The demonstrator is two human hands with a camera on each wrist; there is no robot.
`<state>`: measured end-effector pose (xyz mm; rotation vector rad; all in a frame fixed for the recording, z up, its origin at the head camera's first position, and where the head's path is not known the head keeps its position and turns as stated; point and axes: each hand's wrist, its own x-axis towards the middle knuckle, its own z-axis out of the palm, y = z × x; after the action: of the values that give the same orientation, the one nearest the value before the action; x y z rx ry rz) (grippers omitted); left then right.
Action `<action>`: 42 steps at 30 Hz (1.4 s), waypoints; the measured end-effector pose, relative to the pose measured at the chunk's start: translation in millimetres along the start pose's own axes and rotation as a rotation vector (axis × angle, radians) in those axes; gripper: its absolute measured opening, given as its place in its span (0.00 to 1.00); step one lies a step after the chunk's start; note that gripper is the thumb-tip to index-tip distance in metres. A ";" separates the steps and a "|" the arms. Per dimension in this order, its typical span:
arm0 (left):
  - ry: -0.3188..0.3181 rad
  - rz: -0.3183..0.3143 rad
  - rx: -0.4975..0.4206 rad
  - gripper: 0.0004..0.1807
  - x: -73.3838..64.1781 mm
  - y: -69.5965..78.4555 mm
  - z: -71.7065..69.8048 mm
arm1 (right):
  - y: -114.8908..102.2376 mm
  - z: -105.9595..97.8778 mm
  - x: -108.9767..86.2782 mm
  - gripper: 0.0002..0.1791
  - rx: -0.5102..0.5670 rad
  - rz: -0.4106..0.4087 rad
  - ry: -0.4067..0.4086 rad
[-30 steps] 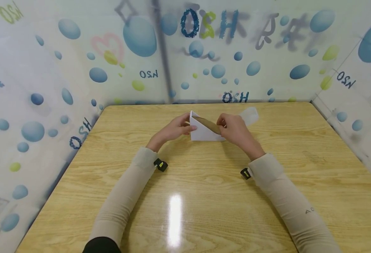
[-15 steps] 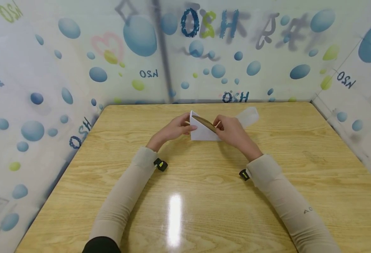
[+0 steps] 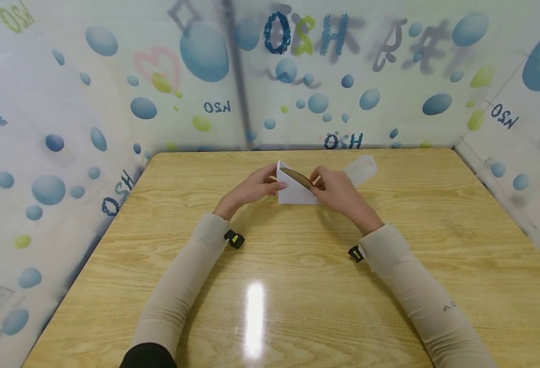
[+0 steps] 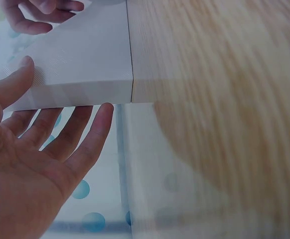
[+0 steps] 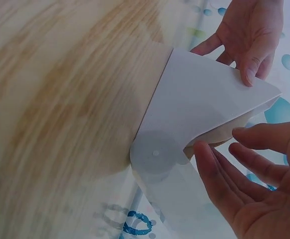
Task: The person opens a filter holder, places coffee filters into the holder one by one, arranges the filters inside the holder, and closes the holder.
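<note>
A white wedge-shaped box (image 3: pixel 292 196) with a slanted open top stands on the table. Brown paper-like material (image 3: pixel 296 177) shows in its opening, its curved edge just above the rim; whether it is one sheet or several I cannot tell. My left hand (image 3: pixel 251 188) holds the box's left end, thumb on the front face (image 4: pixel 92 47) and fingers along the end and back. My right hand (image 3: pixel 337 191) is at the lower right end of the opening, where its thumb and fingers pinch the brown material (image 5: pixel 223 134). The right hand hides the box's right end in the head view.
A translucent lid (image 3: pixel 362 170) swings out behind my right hand, joined to the box by a round pivot (image 5: pixel 156 153). The wooden table (image 3: pixel 297 286) reaches back to a wall (image 3: pixel 371 61) printed with bubbles and letters.
My right hand has shifted slightly left along the opening, and the brown material sits lower in the box, its edge more evenly curved. My left hand and the box have stayed put.
</note>
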<state>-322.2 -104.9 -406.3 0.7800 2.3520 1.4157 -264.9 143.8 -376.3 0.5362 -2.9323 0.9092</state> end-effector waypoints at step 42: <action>-0.015 -0.011 0.022 0.22 0.2 2.3 -0.6 | 25.5 -87.2 -28.9 0.11 0.090 -0.096 0.423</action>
<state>-322.0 -104.3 -403.9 0.7793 2.3611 1.3763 -252.8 220.8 -321.4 0.4215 -2.4775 1.0037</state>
